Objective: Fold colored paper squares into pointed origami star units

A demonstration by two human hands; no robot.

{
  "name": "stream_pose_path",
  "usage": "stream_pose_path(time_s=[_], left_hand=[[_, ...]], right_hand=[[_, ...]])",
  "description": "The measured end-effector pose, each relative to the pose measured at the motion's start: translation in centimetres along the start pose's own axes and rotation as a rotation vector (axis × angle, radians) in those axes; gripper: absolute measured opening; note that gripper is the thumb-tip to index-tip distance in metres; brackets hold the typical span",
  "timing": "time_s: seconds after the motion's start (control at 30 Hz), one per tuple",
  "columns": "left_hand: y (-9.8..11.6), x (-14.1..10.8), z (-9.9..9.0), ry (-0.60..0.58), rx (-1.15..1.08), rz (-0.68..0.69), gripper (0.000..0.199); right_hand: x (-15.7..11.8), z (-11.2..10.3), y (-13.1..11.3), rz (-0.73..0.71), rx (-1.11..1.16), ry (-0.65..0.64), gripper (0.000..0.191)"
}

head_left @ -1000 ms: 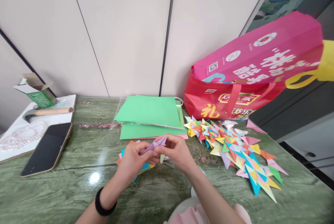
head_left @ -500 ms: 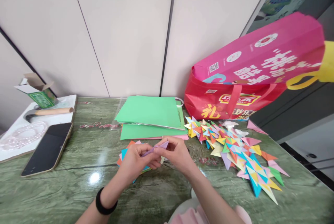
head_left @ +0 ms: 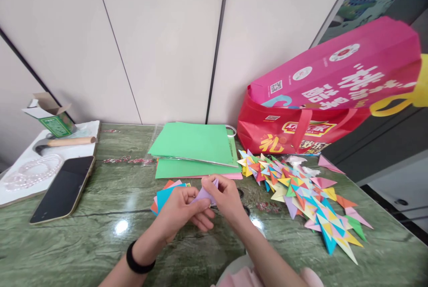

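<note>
A folded purple paper (head_left: 203,194) is between my two hands, above the front middle of the green table. My left hand (head_left: 182,211) pinches its left and lower part between thumb and fingers. On the other side, my right hand (head_left: 223,194) grips the paper near its top point, thumb across the front. Small blue, orange and pink sheets (head_left: 165,195) lie beneath and left of my left hand. Black scissor handles (head_left: 246,210) show just right of my right hand, and their blades are hidden.
Green paper sheets (head_left: 194,142) lie behind my hands. Many colored folded paper pieces (head_left: 301,189) spread to the right, before a red bag (head_left: 267,122). At the left are a phone (head_left: 63,189), beads (head_left: 33,173), a wooden-handled tool (head_left: 72,141) and a small box (head_left: 55,119).
The purple paper has turned from a flat narrow strip to a more upright triangle. My left hand's fingers have opened outward beneath it. The blue sheet and the scissor handles show more.
</note>
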State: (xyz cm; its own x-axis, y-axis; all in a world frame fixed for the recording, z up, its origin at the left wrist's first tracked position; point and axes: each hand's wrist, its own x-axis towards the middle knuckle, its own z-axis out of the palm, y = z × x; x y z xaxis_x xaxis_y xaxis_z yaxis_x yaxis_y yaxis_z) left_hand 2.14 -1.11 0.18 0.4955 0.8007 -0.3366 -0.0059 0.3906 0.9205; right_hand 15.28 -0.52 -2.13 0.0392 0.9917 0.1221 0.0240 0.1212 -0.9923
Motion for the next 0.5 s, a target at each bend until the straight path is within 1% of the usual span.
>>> stream_pose_path(time_s=[0.1,0.2,0.27,0.37,0.43,0.5], left_hand=[[-0.08,0.01,0.05,0.012,-0.013,0.0,0.032],[-0.04,0.18,0.05,0.055,-0.013,-0.002,0.034],[0.01,0.35,-0.07,0.094,-0.022,0.01,0.034],[0.07,0.55,-0.45,0.159,-0.047,0.05,0.033],[0.15,0.58,-0.71,0.186,-0.067,0.069,0.031],[0.27,0.56,-0.91,0.189,-0.09,0.068,0.031]], right_hand=[[0.21,-0.13,0.22,0.025,0.014,0.009,0.041],[0.31,-0.25,0.38,0.044,0.042,0.027,0.045],[0.32,-0.3,0.39,0.044,0.083,0.005,0.04],[0.34,-0.4,0.31,0.07,0.19,-0.06,0.027],[0.36,-0.52,0.24,0.077,0.246,-0.045,0.032],[0.33,-0.65,0.14,0.024,0.226,-0.005,0.034]])
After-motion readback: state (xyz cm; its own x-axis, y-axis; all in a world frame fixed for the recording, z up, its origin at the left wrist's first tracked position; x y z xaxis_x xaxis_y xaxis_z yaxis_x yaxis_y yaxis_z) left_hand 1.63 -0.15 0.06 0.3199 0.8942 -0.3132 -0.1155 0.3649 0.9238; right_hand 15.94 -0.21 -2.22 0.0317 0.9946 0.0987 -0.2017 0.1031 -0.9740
